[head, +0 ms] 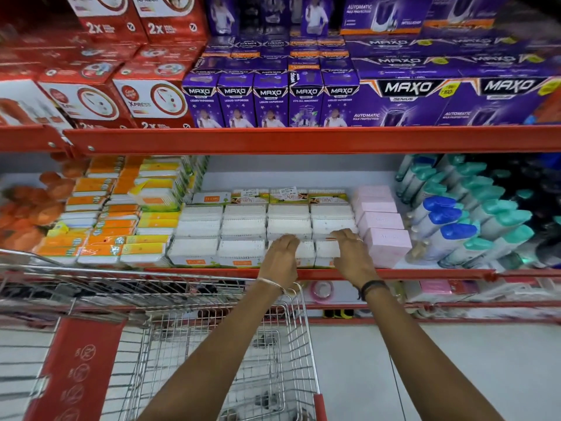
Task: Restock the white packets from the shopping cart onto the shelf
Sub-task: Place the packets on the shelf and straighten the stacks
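Several white packets (243,226) lie in rows and stacks on the middle shelf (394,273), between orange-and-yellow packs and pink boxes. My left hand (280,255) rests palm down on the front packets right of centre, fingers together. My right hand (352,252) lies flat on the white packet (328,249) at the stack's right end, beside the pink boxes. Both hands press on the packets; neither wraps around one. The wire shopping cart (230,344) stands below the shelf at the left, and I see no white packets inside it.
Pink boxes (385,235) sit right of the white packets, then bottles with blue and teal caps (461,232). Orange-and-yellow packs (121,226) fill the left. Red and purple boxes (270,98) crowd the upper shelf. A lower shelf and pale floor lie below.
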Demonstrator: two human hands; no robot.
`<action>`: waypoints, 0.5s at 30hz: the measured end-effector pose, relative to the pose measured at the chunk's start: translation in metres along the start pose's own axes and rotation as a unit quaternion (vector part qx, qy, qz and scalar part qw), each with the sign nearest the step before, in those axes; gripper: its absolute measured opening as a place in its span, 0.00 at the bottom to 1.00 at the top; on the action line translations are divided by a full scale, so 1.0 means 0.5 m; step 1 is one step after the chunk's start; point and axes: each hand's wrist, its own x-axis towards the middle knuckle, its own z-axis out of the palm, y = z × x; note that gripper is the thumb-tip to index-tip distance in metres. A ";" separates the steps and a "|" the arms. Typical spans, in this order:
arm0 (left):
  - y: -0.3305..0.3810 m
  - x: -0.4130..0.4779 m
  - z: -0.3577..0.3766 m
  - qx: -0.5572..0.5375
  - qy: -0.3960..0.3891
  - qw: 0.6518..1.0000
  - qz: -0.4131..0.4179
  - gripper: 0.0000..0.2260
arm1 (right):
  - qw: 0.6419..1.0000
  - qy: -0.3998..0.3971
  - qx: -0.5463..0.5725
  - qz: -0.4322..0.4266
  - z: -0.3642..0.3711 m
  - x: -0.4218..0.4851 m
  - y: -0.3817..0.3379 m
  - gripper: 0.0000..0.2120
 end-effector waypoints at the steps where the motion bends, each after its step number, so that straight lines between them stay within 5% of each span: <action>1: 0.001 -0.012 0.005 -0.028 0.041 0.999 -0.007 0.23 | 0.998 0.033 0.045 0.002 0.007 -0.011 -0.002 0.27; 4: 0.035 -0.054 0.029 -0.166 0.228 0.953 -0.115 0.15 | 0.959 0.169 0.214 0.070 0.040 -0.053 -0.026 0.18; 6: 0.074 -0.064 0.036 -0.302 0.311 0.856 -0.283 0.10 | 0.884 0.231 0.364 0.182 0.063 -0.068 -0.039 0.12; 8: 0.091 -0.049 0.037 -0.477 0.292 0.706 -0.434 0.10 | 0.787 0.211 0.487 0.314 0.077 -0.058 -0.037 0.13; 10: 0.084 -0.026 0.034 -0.599 0.229 0.580 -0.502 0.17 | 0.700 0.139 0.577 0.398 0.079 -0.038 -0.025 0.13; 12: 0.079 -0.004 0.024 -0.666 0.192 0.510 -0.509 0.25 | 0.629 0.076 0.660 0.404 0.074 -0.018 -0.012 0.17; 15: 0.081 0.019 0.007 -0.670 0.185 0.476 -0.539 0.27 | 0.603 0.017 0.690 0.401 0.069 0.002 0.005 0.22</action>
